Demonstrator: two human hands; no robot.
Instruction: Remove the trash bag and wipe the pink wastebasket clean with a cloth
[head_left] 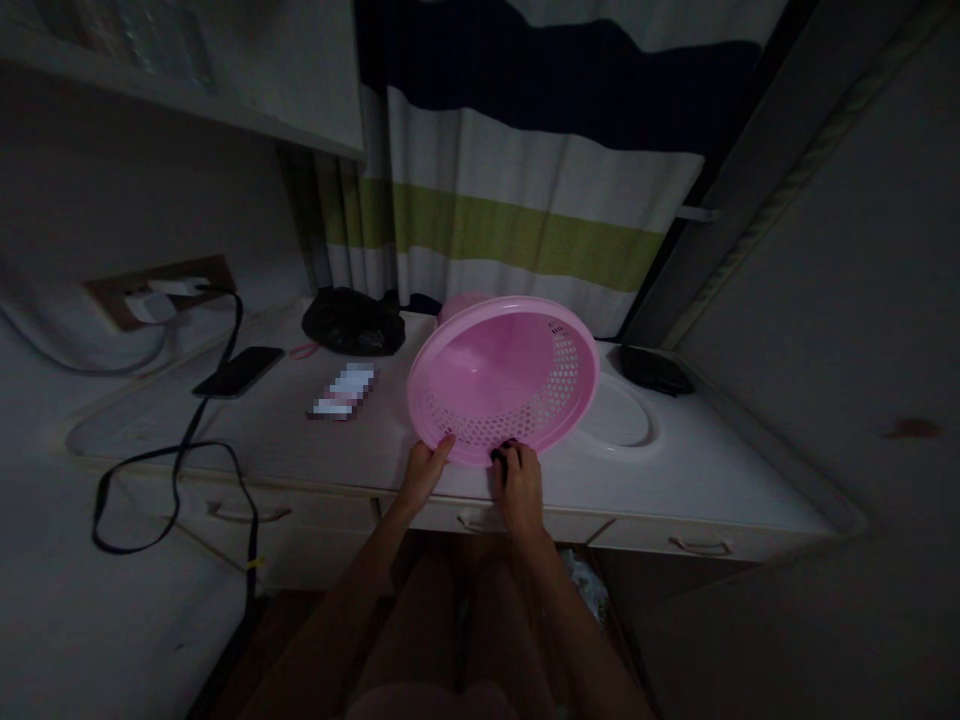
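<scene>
A pink plastic basket [502, 375] with perforated sides is tilted toward me on the white desk. My left hand [424, 472] is closed on its near rim, the thumb lying over the edge. At the rim just to the right, my right hand [519, 485] is closed around a small dark item [501, 458]; its kind is too dim to make out. Part of another pink rounded surface [459, 306] shows behind the basket. Beside it on the right lies a white round basin or lid [619, 415], partly covered by the basket.
On the desk [285, 440] lie a black plastic bag [352, 322], a lit phone [345, 391] and a dark phone [240, 371]. A black cable [180, 465] hangs over the left edge. A black pouch-like object [654, 370] lies at right. A striped curtain [525, 220] hangs behind.
</scene>
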